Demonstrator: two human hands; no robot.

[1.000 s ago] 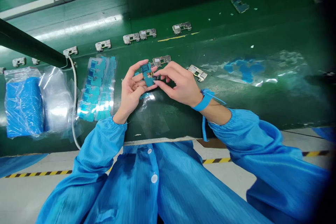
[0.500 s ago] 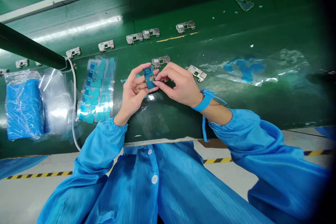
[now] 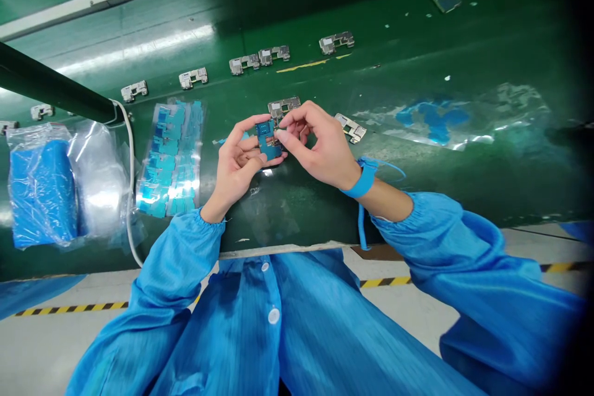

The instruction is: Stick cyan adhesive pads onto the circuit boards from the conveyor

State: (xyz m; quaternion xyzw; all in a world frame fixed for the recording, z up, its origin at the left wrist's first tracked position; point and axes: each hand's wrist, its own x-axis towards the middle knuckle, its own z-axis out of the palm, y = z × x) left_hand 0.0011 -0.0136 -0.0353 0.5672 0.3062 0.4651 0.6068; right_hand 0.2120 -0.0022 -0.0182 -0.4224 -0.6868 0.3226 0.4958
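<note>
My left hand (image 3: 237, 161) holds a small circuit board (image 3: 268, 130) with a blue face, tilted toward me above the bench. Its thumb lies on the lower part of the board and the fingers are behind it. The thumb and forefinger of my right hand (image 3: 320, 145) are pinched together at the board's right edge; what is between the tips is hidden. Just beyond my hands lies another circuit board (image 3: 284, 106), partly covered by them. To the right of my right hand rests one more board (image 3: 351, 129).
A row of circuit boards (image 3: 193, 78) runs along the back strip. Left of me lie a sheet of blue film pieces (image 3: 169, 161), a white cable (image 3: 132, 185) and a bagged blue bundle (image 3: 43, 192). Clear film with blue pieces (image 3: 434, 120) lies right. A dark post (image 3: 55, 83) slants in.
The boards in the back row have shifted to the right. The held circuit board has turned to show more of its face, and my right fingertips have moved slightly up along its edge.
</note>
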